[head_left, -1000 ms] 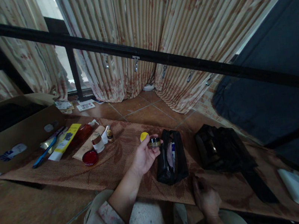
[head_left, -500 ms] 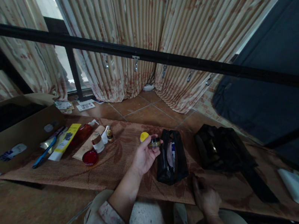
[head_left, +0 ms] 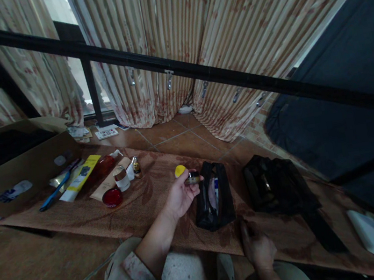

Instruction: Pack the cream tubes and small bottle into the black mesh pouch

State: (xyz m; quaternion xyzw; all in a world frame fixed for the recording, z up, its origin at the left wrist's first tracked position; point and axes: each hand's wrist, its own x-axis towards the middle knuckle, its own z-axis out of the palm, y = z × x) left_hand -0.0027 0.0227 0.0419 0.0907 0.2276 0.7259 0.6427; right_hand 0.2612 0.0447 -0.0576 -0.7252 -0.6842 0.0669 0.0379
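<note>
My left hand (head_left: 178, 196) is closed around a small cosmetic jar (head_left: 192, 177) with a dark lid, held just left of an open black mesh pouch (head_left: 229, 195). White and blue items show inside the pouch. Beside my fingertips is a round yellow lid or container (head_left: 179, 171). At the table's front edge, below the pouch, my right hand (head_left: 260, 247) has curled fingers in shadow; what they hold, if anything, is hidden. A second black mesh pouch (head_left: 275, 185) lies to the right, its strap hanging toward the front.
On the cloth-covered table (head_left: 162, 210) stand a white jar (head_left: 121, 179), a red round container (head_left: 112, 197), a small gold bottle (head_left: 136, 169), tubes and a blue toothbrush (head_left: 55, 191). A cardboard box (head_left: 41, 163) is at left, a white phone (head_left: 372, 236) at right. A black rail (head_left: 146, 63) crosses behind.
Almost nothing differs. The jar in my left hand has tilted very slightly, and the whole view has shifted a little. My right hand keeps its place.
</note>
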